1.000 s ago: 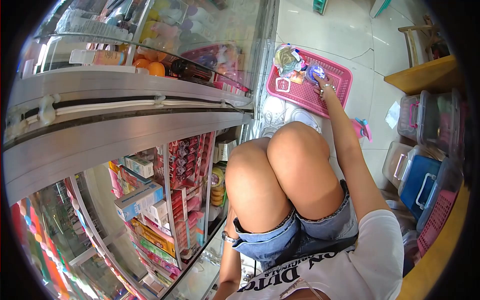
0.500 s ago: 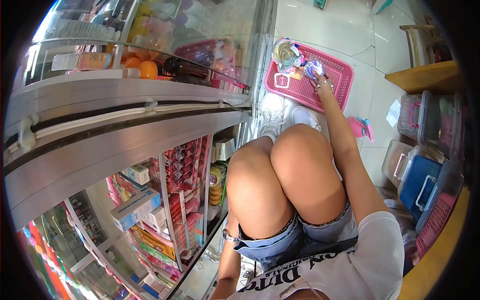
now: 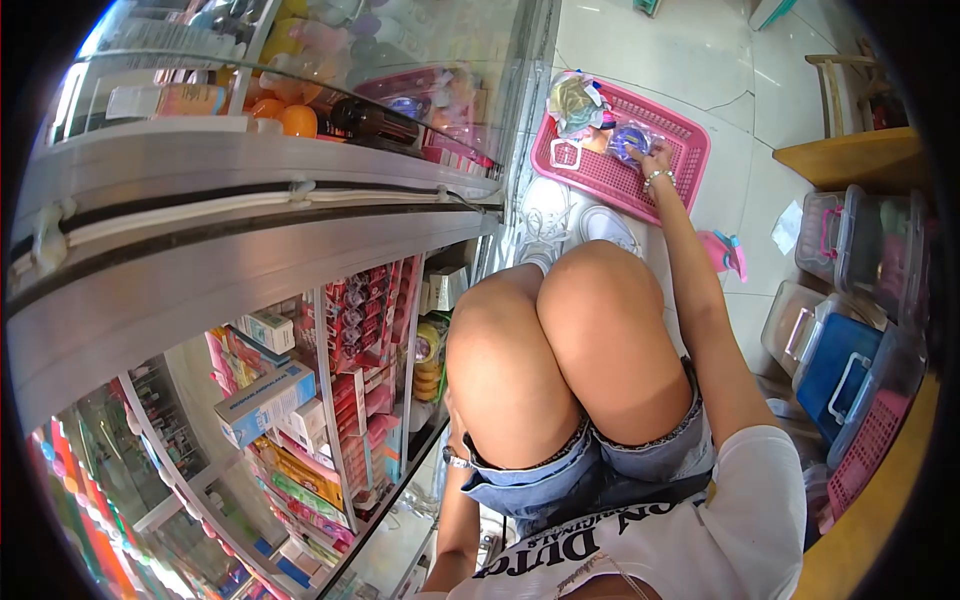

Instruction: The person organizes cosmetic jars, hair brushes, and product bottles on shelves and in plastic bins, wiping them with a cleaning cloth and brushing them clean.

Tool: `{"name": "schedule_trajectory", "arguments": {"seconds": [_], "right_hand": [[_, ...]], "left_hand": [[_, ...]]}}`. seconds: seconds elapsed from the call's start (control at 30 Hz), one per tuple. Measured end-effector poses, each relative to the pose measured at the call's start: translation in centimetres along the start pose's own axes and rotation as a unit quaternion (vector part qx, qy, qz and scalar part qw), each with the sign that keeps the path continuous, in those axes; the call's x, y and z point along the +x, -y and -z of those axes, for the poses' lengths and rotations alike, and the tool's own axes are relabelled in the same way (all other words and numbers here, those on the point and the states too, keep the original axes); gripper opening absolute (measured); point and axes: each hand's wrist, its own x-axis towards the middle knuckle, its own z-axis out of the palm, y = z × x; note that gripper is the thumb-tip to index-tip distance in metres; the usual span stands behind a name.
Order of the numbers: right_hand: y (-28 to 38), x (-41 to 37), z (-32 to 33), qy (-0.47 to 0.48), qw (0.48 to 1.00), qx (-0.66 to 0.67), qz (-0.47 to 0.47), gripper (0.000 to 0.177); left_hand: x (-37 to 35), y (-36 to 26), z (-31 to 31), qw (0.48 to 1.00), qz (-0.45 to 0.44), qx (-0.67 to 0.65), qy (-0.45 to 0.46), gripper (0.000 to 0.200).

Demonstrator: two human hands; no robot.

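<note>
My right hand (image 3: 655, 162) reaches into a pink plastic basket (image 3: 690, 140) on the floor, its fingers closed on a clear-wrapped purple-blue item (image 3: 628, 142). To the left of that item lie a plastic-wrapped bundle (image 3: 574, 106) and a white frame-shaped piece (image 3: 566, 154). My left hand (image 3: 456, 440) is down beside my left thigh, close to the glass case. Its fingers are mostly hidden by the leg.
A glass display case (image 3: 400, 225) full of boxes and bottles runs along the left. On the right are a pink spray bottle (image 3: 722, 254), a paper scrap (image 3: 787, 227), a blue bin (image 3: 838, 368) and a wooden shelf (image 3: 850, 155).
The wrapped item in my right hand has turned to show its blue round face and lies a little lower. My right wrist has shifted slightly.
</note>
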Motion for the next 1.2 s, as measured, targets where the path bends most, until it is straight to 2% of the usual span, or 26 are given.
{"name": "schedule_trajectory", "arguments": {"seconds": [0.17, 0.23, 0.27, 0.37, 0.4, 0.5, 0.53, 0.6, 0.63, 0.67, 0.73, 0.77, 0.83, 0.87, 0.93, 0.97, 1.03, 1.07, 1.1, 1.13, 1.2], "right_hand": [[5.0, -3.1, 2.1, -0.049, 0.993, -0.083, -0.062, 0.078], [8.4, -7.0, 3.6, 0.057, 0.98, 0.138, -0.132, 0.065], [9.5, -8.7, 4.3, 0.062, 0.98, 0.139, -0.128, 0.065], [12.2, -12.4, 6.3, 0.19, 0.928, 0.288, -0.141, 0.058], [13.1, -13.6, 6.9, 0.197, 0.928, 0.287, -0.137, 0.058], [15.9, -16.8, 8.4, 0.282, 0.876, 0.352, -0.168, 0.051], [17.0, -17.5, 8.6, 0.294, 0.873, 0.352, -0.164, 0.051], [19.5, -18.8, 8.9, 0.251, 0.93, 0.267, 0.017, 0.042], [21.5, -19.8, 9.3, 0.218, 0.936, 0.275, 0.038, 0.041], [23.7, -20.9, 9.8, 0.188, 0.94, 0.278, 0.055, 0.041], [28.6, -23.8, 10.6, 0.267, 0.91, 0.307, 0.081, 0.041], [30.8, -25.9, 10.8, 0.291, 0.901, 0.308, 0.093, 0.046], [33.3, -30.8, 10.4, 0.32, 0.891, 0.307, 0.102, 0.051], [34.1, -33.1, 10.1, 0.369, 0.88, 0.275, 0.114, 0.055], [34.8, -38.0, 8.7, 0.471, 0.843, 0.234, 0.114, 0.065], [34.9, -40.2, 7.9, 0.525, 0.815, 0.225, 0.102, 0.07], [33.4, -43.4, 6.8, 0.608, 0.779, 0.123, 0.092, 0.089], [32.1, -44.9, 6.3, 0.651, 0.75, 0.111, 0.041, 0.09], [30.9, -46.1, 6.0, 0.69, 0.717, 0.099, -0.01, 0.091], [30.0, -47.1, 6.0, 0.689, 0.718, 0.098, -0.014, 0.091], [28.6, -48.5, 6.3, 0.727, 0.684, -0.016, 0.056, 0.082]], "left_hand": [[1.1, -1.2, 0.0, 0.993, 0.077, 0.034, 0.079, 0.032], [1.1, -2.4, 0.3, 0.987, 0.106, 0.049, 0.107, 0.031], [1.9, -2.3, -0.2, 0.984, 0.121, 0.056, 0.119, 0.031], [2.7, -2.9, 1.1, 0.972, 0.166, 0.075, 0.148, 0.029], [2.9, -3.4, 0.9, 0.967, 0.183, 0.081, 0.157, 0.029], [4.3, -4.0, 0.6, 0.949, 0.235, 0.1, 0.184, 0.028], [4.3, -4.7, 0.5, 0.943, 0.252, 0.11, 0.191, 0.027], [3.9, -6.3, 1.1, 0.927, 0.287, 0.132, 0.201, 0.027], [4.0, -7.0, 2.0, 0.917, 0.308, 0.145, 0.209, 0.026], [4.2, -7.4, 2.4, 0.914, 0.319, 0.156, 0.199, 0.026], [5.8, -8.3, 3.5, 0.874, 0.427, 0.204, 0.114, 0.022], [6.5, -8.8, 4.8, 0.869, 0.436, 0.212, 0.102, 0.022], [7.6, -10.5, 7.8, 0.837, 0.547, -0.001, -0.016, 0.028], [7.5, -11.3, 8.8, 0.835, 0.55, 0.0, -0.021, 0.028], [7.4, -13.0, 10.2, 0.813, 0.521, -0.211, -0.152, 0.036], [8.4, -14.5, 10.4, 0.812, 0.523, -0.21, -0.156, 0.036], [10.7, -18.6, 10.3, 0.779, 0.399, -0.417, -0.246, 0.041], [10.9, -19.9, 10.2, 0.743, 0.327, -0.511, -0.284, 0.044], [10.2, -20.7, 10.1, 0.741, 0.33, -0.511, -0.285, 0.044], [9.2, -21.6, 9.9, 0.78, 0.385, -0.426, -0.248, 0.049], [7.5, -22.8, 9.5, 0.826, 0.482, -0.241, -0.163, 0.062]]}}
